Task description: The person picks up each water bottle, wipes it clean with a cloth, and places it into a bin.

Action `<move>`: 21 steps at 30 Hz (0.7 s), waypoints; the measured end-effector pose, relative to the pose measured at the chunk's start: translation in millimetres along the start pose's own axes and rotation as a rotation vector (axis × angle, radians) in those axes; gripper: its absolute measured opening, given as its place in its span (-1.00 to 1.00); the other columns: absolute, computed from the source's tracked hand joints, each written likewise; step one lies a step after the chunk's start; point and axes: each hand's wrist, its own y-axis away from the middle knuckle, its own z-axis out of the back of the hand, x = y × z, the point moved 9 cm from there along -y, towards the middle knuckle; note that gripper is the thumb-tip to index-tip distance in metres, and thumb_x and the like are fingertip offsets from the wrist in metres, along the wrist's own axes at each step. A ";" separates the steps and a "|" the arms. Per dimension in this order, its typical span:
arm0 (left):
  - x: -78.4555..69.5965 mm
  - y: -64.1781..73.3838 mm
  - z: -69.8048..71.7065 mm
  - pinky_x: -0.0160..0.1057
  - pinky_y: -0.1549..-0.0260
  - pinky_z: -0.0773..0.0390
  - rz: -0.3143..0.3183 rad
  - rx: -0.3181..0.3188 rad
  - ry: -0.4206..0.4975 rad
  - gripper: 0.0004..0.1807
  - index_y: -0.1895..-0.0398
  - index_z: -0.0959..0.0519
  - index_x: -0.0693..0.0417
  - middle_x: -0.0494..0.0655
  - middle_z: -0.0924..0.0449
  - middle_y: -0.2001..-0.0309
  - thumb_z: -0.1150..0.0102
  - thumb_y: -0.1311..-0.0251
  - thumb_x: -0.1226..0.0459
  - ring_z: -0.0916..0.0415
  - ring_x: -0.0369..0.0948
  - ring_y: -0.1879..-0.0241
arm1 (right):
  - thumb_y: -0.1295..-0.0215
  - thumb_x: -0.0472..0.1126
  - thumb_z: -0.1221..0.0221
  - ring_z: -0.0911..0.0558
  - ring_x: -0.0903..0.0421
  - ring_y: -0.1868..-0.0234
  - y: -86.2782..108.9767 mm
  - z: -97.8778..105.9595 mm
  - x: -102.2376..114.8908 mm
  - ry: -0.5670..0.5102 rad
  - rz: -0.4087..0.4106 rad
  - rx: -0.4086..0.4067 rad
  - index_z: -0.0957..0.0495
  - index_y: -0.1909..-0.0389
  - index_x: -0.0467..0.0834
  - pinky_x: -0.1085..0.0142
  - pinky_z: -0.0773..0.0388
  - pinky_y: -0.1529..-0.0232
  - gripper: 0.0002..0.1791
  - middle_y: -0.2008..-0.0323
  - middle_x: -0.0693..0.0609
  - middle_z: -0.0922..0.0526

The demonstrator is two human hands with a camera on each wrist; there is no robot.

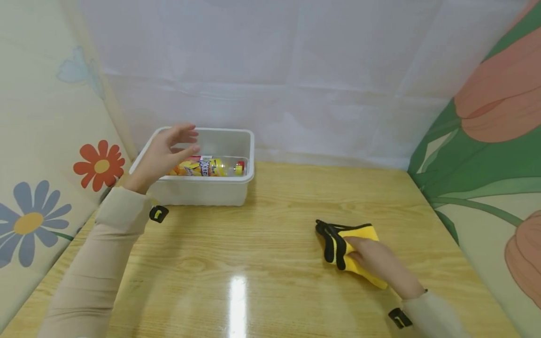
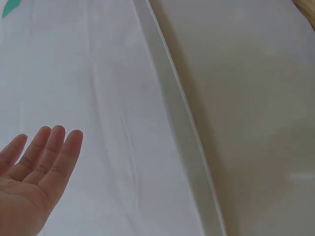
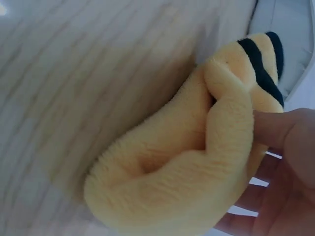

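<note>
My left hand [image 1: 158, 157] hovers over the left part of a white plastic bin [image 1: 198, 193], holding nothing. In the left wrist view its fingers [image 2: 61, 162] are extended beside the bin's rim. Inside the bin lies a clear bottle [image 1: 211, 167] on its side, with a yellow, colourful label and a red cap. On the right of the table, my right hand [image 1: 382, 265] grips a soft yellow cloth [image 1: 367, 232] with black stripes and edging. The right wrist view shows the cloth [image 3: 162, 187] folded and plush, with the thumb on one side and the fingers behind it.
The wooden table [image 1: 279, 244] stretches between the bin and the cloth. White sheeting [image 1: 296, 84] hangs behind the bin. Floral panels stand on both sides, the left one [image 1: 42, 141] near the bin and the right one [image 1: 486, 188] beyond my right hand.
</note>
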 end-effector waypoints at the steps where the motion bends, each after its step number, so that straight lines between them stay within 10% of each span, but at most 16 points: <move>1: -1.8 3.3 -0.9 0.05 -0.05 -0.39 -0.004 0.000 0.004 -0.41 -0.27 -0.23 0.22 0.16 -0.40 -0.11 -0.14 -0.19 0.26 -0.37 0.03 -0.07 | -0.09 -0.31 -0.23 -0.59 -0.11 0.20 -0.2 -2.1 1.8 -0.003 0.013 -0.005 -0.53 0.10 -0.29 0.04 -0.57 0.23 -0.68 0.20 -0.17 -0.62; 11: -20.0 46.9 -9.8 -0.57 0.16 -0.46 -0.187 -0.069 -0.020 -0.40 -0.25 -0.23 0.29 0.23 -0.46 -0.04 -0.14 -0.09 0.50 -0.42 -0.45 0.08 | -0.32 0.13 0.06 0.06 -0.39 -0.29 6.9 -35.4 7.0 -0.059 -0.049 0.183 -0.13 -0.32 -0.26 -0.43 0.08 -0.08 -0.29 -0.33 -0.33 -0.02; 17: -28.5 71.7 -37.3 -0.15 0.02 -0.50 -0.276 0.013 -0.143 -0.24 -0.29 -0.17 0.24 0.16 -0.37 -0.14 -0.29 0.01 0.42 -0.33 -0.02 -0.10 | -0.32 0.15 0.08 0.18 -0.38 -0.31 8.6 -41.8 4.6 -0.118 -0.081 0.225 -0.05 -0.35 -0.28 -0.45 0.24 -0.08 -0.23 -0.35 -0.34 0.11; 21: -26.3 86.4 -64.7 0.13 -0.09 -0.31 -0.285 0.107 -0.272 -0.11 -0.34 -0.08 0.23 0.19 -0.22 -0.25 -0.33 0.02 0.18 -0.18 0.09 -0.20 | -0.33 0.12 0.07 0.13 -0.39 -0.30 4.7 -22.5 2.9 -0.119 -0.060 0.101 0.02 -0.38 -0.23 -0.45 0.14 -0.07 -0.24 -0.36 -0.33 0.09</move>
